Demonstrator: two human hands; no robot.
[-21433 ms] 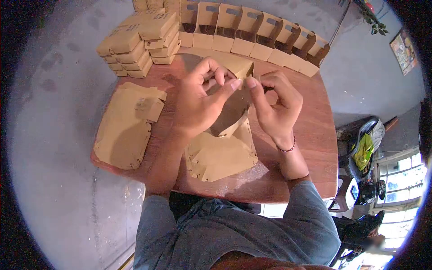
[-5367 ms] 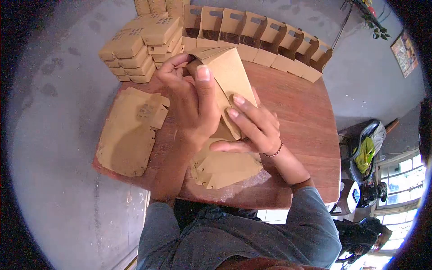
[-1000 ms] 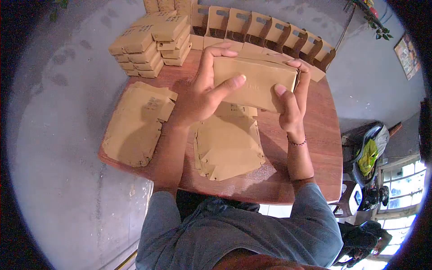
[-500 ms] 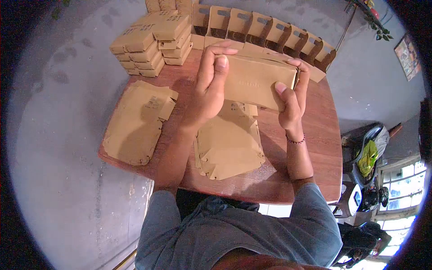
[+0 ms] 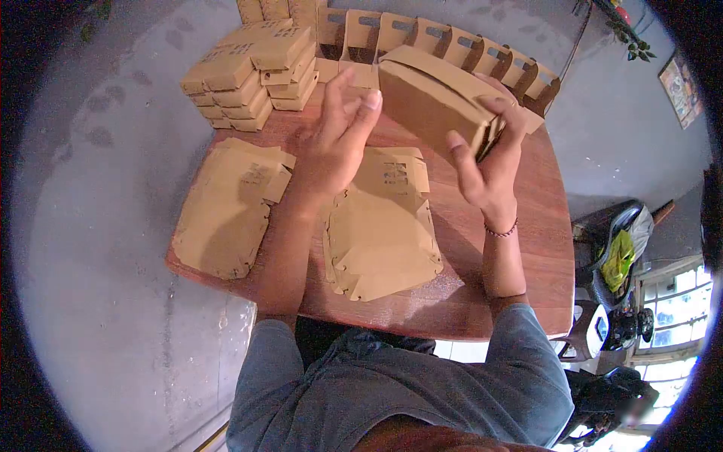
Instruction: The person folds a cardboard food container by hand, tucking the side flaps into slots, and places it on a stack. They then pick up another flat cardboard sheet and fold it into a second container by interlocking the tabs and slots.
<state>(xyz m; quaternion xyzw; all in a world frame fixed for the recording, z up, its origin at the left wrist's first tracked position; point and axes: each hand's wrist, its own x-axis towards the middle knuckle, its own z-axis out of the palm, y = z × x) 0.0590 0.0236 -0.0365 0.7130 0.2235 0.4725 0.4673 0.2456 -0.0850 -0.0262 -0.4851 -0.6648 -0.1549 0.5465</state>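
Observation:
A folded brown cardboard box [image 5: 433,102] is held up tilted over the table, its lid edge and one side facing me. My right hand [image 5: 493,151] grips its right end, thumb on the near side and fingers over the top. Just left of the box, my left hand [image 5: 345,132] is apart from it, fingers spread and holding nothing. Below the hands lies a pile of flat cardboard blanks [image 5: 384,233] with dark print at its far end. Another flat blank pile [image 5: 226,207] lies to the left, beside my left forearm.
Stacked closed boxes [image 5: 248,71] stand at the table's back left. A row of cardboard carriers with handle holes [image 5: 418,38] lines the back edge. The wooden table [image 5: 527,248] has rounded edges. A chair with bags [image 5: 617,256] stands off to the right.
My left hand has let go of the box and moved slightly left and down. The box has turned in my right hand, so its side and lid edge now show.

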